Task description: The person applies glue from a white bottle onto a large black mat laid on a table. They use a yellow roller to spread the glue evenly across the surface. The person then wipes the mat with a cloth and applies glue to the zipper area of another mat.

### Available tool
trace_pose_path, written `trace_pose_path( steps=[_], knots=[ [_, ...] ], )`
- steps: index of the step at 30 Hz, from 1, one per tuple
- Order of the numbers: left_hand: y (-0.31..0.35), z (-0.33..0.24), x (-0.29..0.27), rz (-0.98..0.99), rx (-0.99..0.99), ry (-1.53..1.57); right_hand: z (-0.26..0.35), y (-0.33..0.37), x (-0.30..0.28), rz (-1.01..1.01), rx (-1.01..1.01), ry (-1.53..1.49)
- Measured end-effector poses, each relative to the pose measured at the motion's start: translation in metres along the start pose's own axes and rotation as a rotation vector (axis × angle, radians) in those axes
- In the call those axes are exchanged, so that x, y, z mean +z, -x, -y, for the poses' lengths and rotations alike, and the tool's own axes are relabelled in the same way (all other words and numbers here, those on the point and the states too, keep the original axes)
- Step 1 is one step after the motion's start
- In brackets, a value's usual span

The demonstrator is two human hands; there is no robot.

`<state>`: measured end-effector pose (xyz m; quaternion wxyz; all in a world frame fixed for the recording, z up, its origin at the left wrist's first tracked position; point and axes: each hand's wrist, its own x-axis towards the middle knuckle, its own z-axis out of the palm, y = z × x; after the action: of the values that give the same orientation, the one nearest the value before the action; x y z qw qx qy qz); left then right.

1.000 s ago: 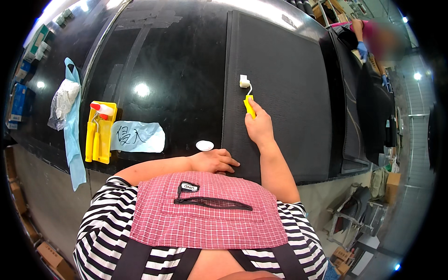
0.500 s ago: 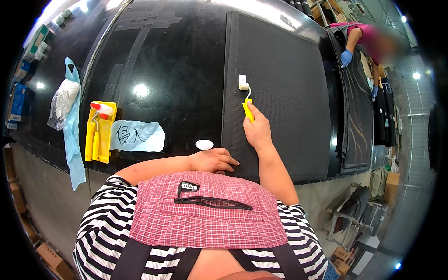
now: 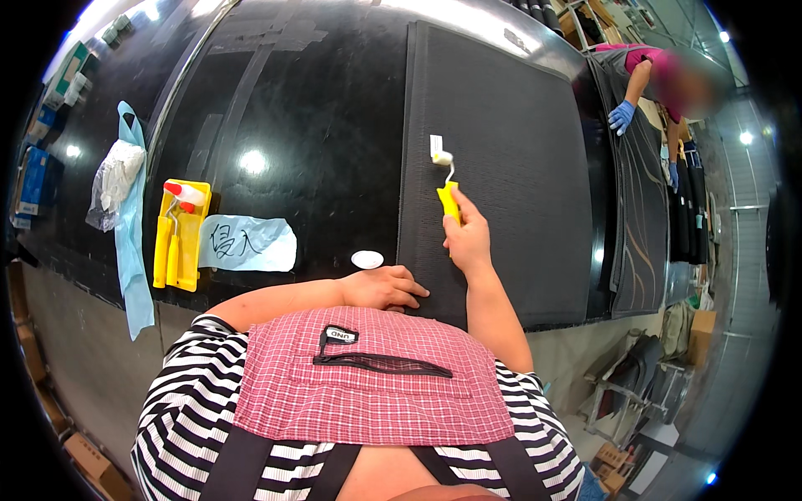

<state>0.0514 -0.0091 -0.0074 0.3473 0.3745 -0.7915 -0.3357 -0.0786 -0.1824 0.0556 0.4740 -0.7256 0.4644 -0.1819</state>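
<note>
My right hand [image 3: 468, 234] is closed round the yellow handle of a small paint roller [image 3: 452, 194]. Its white roller head sits over the black sheet [image 3: 510, 217], just below a small white label [image 3: 436, 145] near the sheet's left side. Whether the roller head touches the sheet I cannot tell. My left hand [image 3: 386, 288] lies flat with fingers stretched out, the fingertips on the sheet's near left corner. Beside that hand, on the black table, is a small white oval piece [image 3: 367, 260].
On the left a yellow tray [image 3: 196, 219] holds another roller and a red-capped white bottle [image 3: 185, 194]. Next to it lies a blue paper [image 3: 248, 244] with handwriting. Farther left are a light-blue strip [image 3: 132, 225] and a plastic bag [image 3: 117, 179]. A blue-gloved co-worker handles dark sheets [image 3: 639, 200] at right.
My right hand has moved slightly nearer and to the right with the roller, whose head has come off the label's lower part. My left hand stays put. The co-worker's gloved hands have shifted slightly.
</note>
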Motion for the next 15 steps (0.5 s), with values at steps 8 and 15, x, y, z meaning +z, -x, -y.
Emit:
trace_pose_path(
  steps=[8, 15],
  knots=[
    [0.0, -0.004, -0.002, -0.015, -0.016, -0.024, 0.009, -0.028, 0.003, -0.014, -0.123, 0.222],
    [0.0, 0.002, 0.0, -0.005, 0.003, 0.005, 0.014, -0.016, 0.004, -0.032, -0.204, 0.442]
  ],
)
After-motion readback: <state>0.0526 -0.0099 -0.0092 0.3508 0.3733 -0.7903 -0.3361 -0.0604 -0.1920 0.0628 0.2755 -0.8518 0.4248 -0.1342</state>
